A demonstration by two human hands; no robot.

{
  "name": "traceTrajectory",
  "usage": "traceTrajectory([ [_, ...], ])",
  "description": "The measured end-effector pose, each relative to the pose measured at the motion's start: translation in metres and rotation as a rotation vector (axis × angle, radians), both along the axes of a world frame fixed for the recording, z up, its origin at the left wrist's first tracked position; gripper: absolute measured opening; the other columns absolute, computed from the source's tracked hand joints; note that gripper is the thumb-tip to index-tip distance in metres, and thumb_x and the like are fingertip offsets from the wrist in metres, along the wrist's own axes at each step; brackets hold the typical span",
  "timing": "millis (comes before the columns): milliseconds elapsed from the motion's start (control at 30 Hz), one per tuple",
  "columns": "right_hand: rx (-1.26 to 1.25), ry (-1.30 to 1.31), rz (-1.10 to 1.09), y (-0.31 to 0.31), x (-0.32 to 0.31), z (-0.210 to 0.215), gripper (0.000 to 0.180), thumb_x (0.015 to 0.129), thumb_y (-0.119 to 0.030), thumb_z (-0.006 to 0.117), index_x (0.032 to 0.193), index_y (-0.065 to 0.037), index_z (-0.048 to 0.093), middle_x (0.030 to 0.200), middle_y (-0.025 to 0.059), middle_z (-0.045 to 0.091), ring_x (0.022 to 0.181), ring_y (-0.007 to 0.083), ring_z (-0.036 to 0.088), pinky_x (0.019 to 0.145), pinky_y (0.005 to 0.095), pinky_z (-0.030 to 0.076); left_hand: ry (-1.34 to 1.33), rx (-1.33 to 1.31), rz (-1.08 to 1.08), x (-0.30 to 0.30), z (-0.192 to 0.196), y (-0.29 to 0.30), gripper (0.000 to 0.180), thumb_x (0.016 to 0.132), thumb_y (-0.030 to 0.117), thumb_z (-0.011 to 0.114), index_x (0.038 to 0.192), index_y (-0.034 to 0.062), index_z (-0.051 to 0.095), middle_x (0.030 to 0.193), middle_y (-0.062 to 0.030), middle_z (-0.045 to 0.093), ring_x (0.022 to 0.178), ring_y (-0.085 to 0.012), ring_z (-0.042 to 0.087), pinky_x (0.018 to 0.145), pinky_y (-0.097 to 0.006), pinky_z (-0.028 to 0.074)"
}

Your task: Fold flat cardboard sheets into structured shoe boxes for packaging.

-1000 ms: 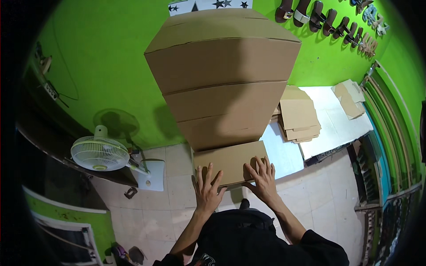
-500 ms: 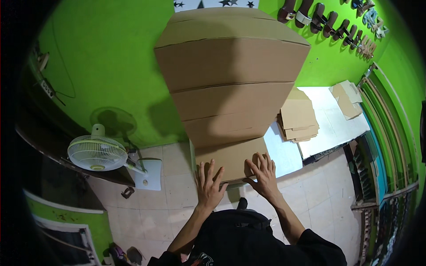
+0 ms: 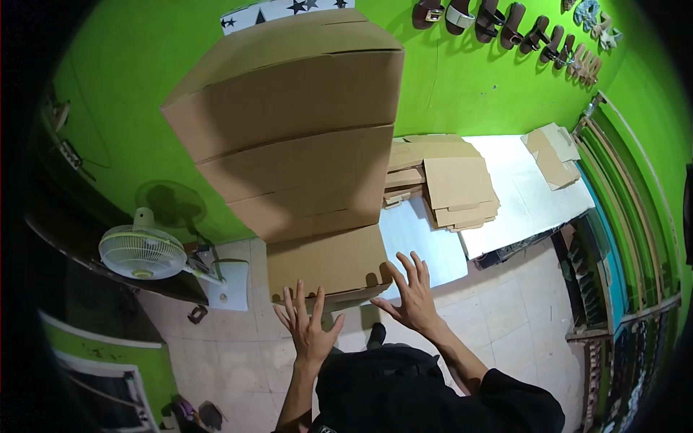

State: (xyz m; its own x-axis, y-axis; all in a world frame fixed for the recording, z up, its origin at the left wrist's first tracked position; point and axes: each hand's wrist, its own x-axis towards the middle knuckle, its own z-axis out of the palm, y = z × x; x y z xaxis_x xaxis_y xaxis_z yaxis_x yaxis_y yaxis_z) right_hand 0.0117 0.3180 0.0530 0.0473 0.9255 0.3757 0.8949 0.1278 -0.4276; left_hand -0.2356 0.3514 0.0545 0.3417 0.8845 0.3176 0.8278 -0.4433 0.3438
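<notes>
At the near edge of one low box (image 3: 328,261), two bare hands are spread wide, neither grasping anything. The left hand (image 3: 309,335) has three fingertips across the box's front edge as seen from above; whether they touch it, I cannot tell. The right hand (image 3: 417,307) is open just beside the box's right front corner, thumb pointing inward.

The low box sits left of centre, directly in front of a tall cardboard stack (image 3: 292,108). At least two tiers show in that stack, split by one long seam; an exact count is not clear. It hides much of the wall (image 3: 447,94) and covers the left end of a pile of flat cardboard (image 3: 462,184). A second, smaller pile (image 3: 554,155) lies farther right. Two white surfaces, a lower one (image 3: 440,256) and a higher one (image 3: 516,187), stand on that side.

One fan (image 3: 143,252) is to the left, with one small dark object (image 3: 197,314) on the floor (image 3: 231,361) near its base. About ten sandals (image 3: 512,27) line the wall in one row, a few more above. One dark foot (image 3: 377,335) shows between the hands.
</notes>
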Motion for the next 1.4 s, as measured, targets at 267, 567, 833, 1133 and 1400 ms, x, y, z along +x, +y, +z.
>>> traceTrajectory([
  [267, -0.018, 0.010, 0.128, -0.022, 0.037, -0.015, 0.086, 0.079, -0.046, 0.082, 0.147, -0.009, 0.045, 0.152, 0.0212, 0.034, 0.145, 0.0486, 0.024, 0.113, 0.0675, 0.026, -0.003, -0.020, 0.153, 0.041, 0.000, -0.057, 0.082, 0.071, 0.033, 0.087, 0.145, 0.0176, 0.055, 0.162, -0.0171, 0.029, 0.150, -0.0459, 0.018, 0.117, -0.070, 0.008],
  [567, -0.068, -0.036, 0.249, -0.014, 0.048, -0.057, 0.081, 0.086, -0.041, 0.075, 0.151, -0.009, 0.038, 0.154, 0.0238, 0.031, 0.142, 0.0523, 0.025, 0.111, 0.0682, 0.027, -0.020, -0.052, 0.318, 0.066, 0.000, -0.139, 0.082, 0.071, 0.029, 0.086, 0.145, 0.0149, 0.054, 0.163, -0.0165, 0.026, 0.151, -0.0447, 0.016, 0.117, -0.070, 0.007],
  [833, -0.071, -0.029, 0.352, -0.085, 0.090, -0.037, 0.084, 0.083, -0.032, 0.080, 0.151, -0.009, 0.037, 0.154, 0.0238, 0.030, 0.144, 0.0503, 0.024, 0.115, 0.0651, 0.026, -0.068, -0.084, 0.430, 0.104, -0.007, -0.226, 0.080, 0.073, 0.030, 0.086, 0.145, 0.0136, 0.053, 0.164, -0.0164, 0.024, 0.151, -0.0454, 0.013, 0.117, -0.070, 0.005],
  [1133, -0.113, -0.016, 0.313, -0.196, 0.183, -0.026, 0.074, 0.089, -0.036, 0.072, 0.149, -0.007, 0.040, 0.152, 0.0230, 0.034, 0.143, 0.0470, 0.027, 0.115, 0.0623, 0.027, -0.040, -0.194, 0.216, 0.204, -0.026, -0.250, 0.079, 0.076, 0.037, 0.083, 0.145, 0.0118, 0.054, 0.164, -0.0151, 0.025, 0.151, -0.0450, 0.015, 0.116, -0.071, 0.007],
  [1400, -0.105, -0.017, 0.051, -0.262, 0.338, -0.017, 0.073, 0.090, -0.035, 0.072, 0.149, -0.008, 0.040, 0.152, 0.0232, 0.033, 0.142, 0.0474, 0.027, 0.114, 0.0623, 0.028, -0.012, -0.154, -0.129, 0.370, -0.028, -0.243, 0.077, 0.076, 0.037, 0.082, 0.144, 0.0136, 0.054, 0.163, -0.0160, 0.025, 0.151, -0.0452, 0.015, 0.114, -0.074, 0.010],
])
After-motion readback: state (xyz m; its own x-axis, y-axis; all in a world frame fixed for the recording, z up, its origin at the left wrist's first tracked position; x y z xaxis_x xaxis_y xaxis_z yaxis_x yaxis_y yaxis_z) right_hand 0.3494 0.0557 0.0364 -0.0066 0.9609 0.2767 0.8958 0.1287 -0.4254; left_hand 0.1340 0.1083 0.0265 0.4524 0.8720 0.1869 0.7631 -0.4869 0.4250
